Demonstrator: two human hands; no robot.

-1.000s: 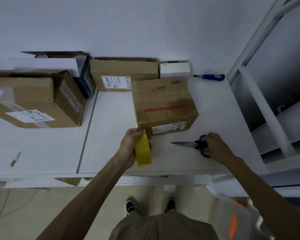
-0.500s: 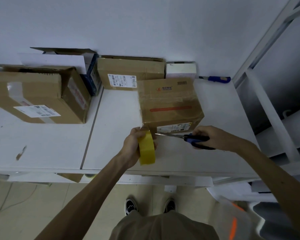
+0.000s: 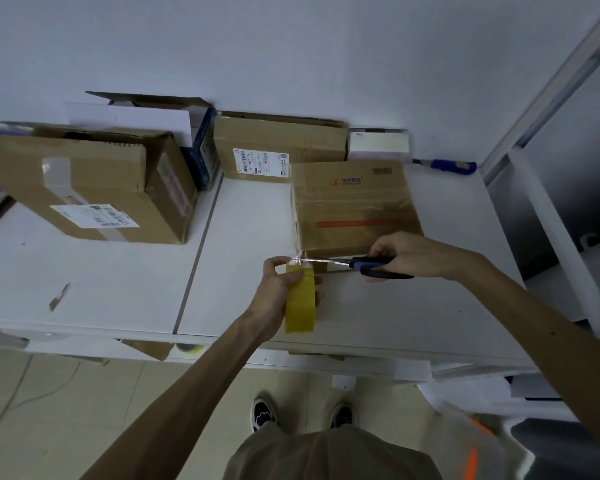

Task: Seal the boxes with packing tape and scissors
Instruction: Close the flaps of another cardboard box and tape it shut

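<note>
A brown cardboard box (image 3: 350,202) with a red stripe stands on the white table (image 3: 413,317), clear tape running down its left front corner. My left hand (image 3: 274,289) grips a yellow roll of packing tape (image 3: 300,303) just below that corner, with a strip of tape stretched up to the box. My right hand (image 3: 406,254) holds blue-handled scissors (image 3: 361,264), whose blades reach left to the stretched strip between roll and box.
A large brown box (image 3: 94,188) lies at the left, an open box (image 3: 174,126) and another labelled box (image 3: 278,147) stand against the wall, beside a small white box (image 3: 378,143). A blue-handled tool (image 3: 447,165) lies at the back right. A white metal frame (image 3: 541,188) borders the right.
My right hand picked the scissors up off the table and carried them left to the stretched tape. My left hand kept holding the roll at the box's corner.
</note>
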